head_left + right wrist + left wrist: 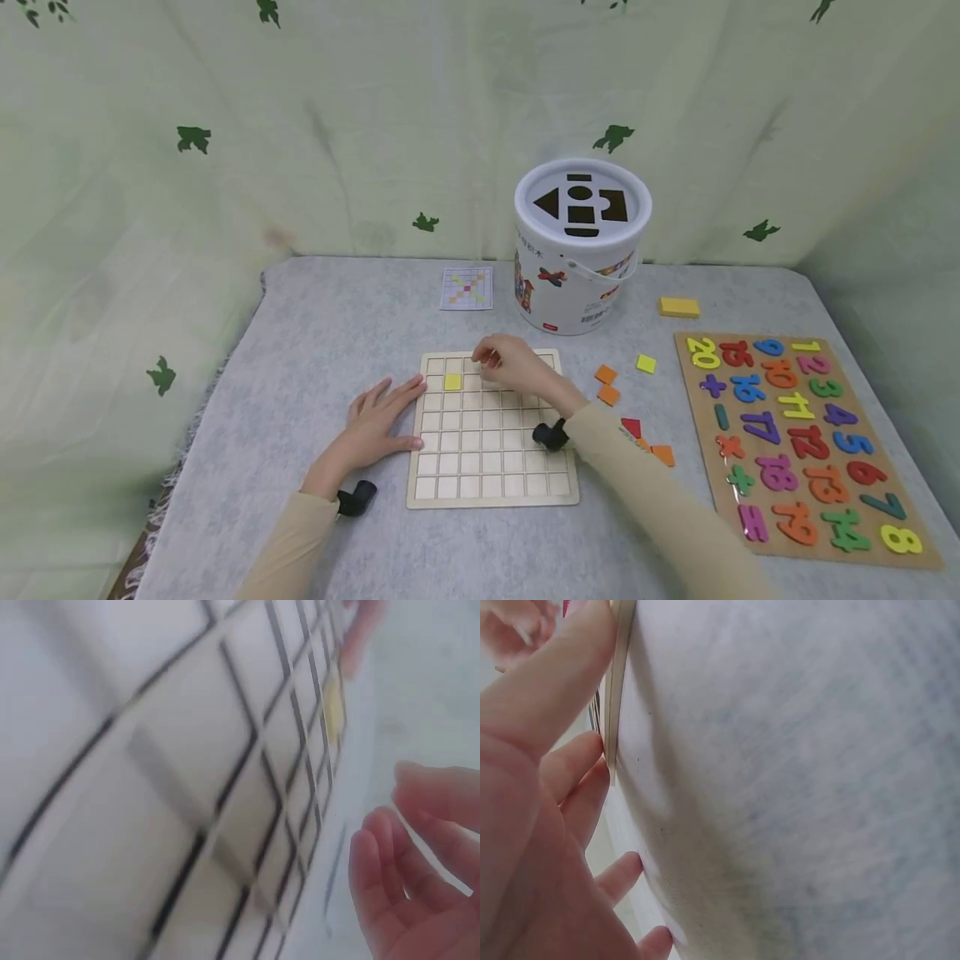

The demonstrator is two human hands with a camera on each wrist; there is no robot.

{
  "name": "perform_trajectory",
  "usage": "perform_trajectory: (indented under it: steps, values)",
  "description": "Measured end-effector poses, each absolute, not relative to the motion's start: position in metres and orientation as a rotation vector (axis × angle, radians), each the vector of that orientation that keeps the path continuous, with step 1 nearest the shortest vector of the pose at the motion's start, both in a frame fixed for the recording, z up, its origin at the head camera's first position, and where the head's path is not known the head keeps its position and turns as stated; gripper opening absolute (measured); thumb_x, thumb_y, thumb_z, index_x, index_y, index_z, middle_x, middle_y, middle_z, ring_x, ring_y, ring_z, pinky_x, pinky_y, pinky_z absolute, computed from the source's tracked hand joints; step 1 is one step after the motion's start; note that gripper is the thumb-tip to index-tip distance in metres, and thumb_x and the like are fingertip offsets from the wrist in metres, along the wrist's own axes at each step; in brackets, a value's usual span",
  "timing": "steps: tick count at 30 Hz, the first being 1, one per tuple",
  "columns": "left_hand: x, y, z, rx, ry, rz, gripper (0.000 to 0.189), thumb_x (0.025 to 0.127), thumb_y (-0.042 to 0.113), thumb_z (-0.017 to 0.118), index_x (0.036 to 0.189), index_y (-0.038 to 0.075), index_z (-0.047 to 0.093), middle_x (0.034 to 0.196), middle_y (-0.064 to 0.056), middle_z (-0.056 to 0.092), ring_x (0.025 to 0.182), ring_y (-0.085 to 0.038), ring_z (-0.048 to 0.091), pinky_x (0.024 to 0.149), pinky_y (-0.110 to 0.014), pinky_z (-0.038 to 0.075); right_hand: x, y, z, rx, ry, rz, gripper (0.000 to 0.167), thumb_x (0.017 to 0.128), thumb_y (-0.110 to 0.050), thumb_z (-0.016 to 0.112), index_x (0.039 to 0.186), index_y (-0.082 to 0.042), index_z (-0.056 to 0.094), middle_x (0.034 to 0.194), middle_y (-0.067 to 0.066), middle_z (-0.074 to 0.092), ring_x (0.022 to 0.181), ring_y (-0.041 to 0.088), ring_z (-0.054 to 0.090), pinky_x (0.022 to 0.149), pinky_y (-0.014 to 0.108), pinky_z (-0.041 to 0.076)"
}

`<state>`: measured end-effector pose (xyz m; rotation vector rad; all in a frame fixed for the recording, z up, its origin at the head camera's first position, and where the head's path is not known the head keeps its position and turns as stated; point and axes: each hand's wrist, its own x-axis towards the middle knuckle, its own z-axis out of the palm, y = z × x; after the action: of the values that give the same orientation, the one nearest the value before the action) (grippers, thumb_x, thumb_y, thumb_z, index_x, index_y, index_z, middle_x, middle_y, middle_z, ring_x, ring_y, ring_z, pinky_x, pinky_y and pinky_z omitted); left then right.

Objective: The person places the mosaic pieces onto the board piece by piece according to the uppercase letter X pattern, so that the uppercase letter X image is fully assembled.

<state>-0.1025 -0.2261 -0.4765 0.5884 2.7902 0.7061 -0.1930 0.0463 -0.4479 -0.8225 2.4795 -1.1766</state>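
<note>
A pale wooden grid board (491, 462) lies flat in front of me, with one yellow square tile (453, 382) set in a cell near its far left corner. At the board's left edge my left hand (378, 425) has its fingers spread, the thumb and fingertips touching the rim; the left wrist view shows the thumb (570, 667) against the board's side. Above the far middle of the grid hovers my right hand (513, 367), fingers loosely bent. In the right wrist view its thumb and fingertips (365, 847) stand apart, and nothing shows between them.
Right of the board lie orange tiles (608, 395), a yellow-green tile (646, 363) and a red tile (632, 427), partly under the right sleeve. Behind stand a white bucket (555, 287) and a patterned card (467, 289). A number board (810, 492) and yellow block (678, 307) are at right.
</note>
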Motion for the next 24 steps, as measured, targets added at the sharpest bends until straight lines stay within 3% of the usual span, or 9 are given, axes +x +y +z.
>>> perform_trajectory:
  steps: [6, 12, 24]
  values:
    - [-0.101, -0.228, -0.477, 0.56, 2.775, 0.714, 0.088, 0.08, 0.041, 0.074, 0.151, 0.012, 0.031, 0.157, -0.007, 0.023, 0.141, -0.043, 0.005, 0.104, -0.066, 0.002, -0.189, 0.127, -0.446, -0.678, 2.579, -1.257, 0.019, 0.086, 0.003, 0.064, 0.104, 0.003, 0.065, 0.097, 0.014, 0.064, 0.086, 0.022, 0.058, 0.078, 0.036, 0.05]
    - [-0.101, -0.23, -0.48, 0.564, 2.755, 0.755, 0.087, 0.081, 0.043, 0.072, 0.151, 0.013, 0.03, 0.157, -0.006, 0.022, 0.141, -0.043, 0.003, 0.104, -0.066, 0.0, -0.179, 0.187, -0.454, -0.382, 2.709, -1.097, 0.017, 0.087, -0.003, 0.067, 0.103, 0.001, 0.064, 0.097, 0.012, 0.062, 0.086, 0.026, 0.056, 0.076, 0.039, 0.051]
    - [-0.102, -0.23, -0.482, 0.582, 2.747, 0.792, 0.086, 0.082, 0.045, 0.071, 0.151, 0.013, 0.03, 0.157, -0.006, 0.022, 0.142, -0.042, 0.003, 0.105, -0.065, -0.002, -0.18, 0.192, -0.463, -0.344, 2.782, -0.877, 0.016, 0.082, -0.008, 0.072, 0.094, -0.002, 0.063, 0.083, 0.007, 0.057, 0.073, 0.022, 0.051, 0.065, 0.033, 0.046]
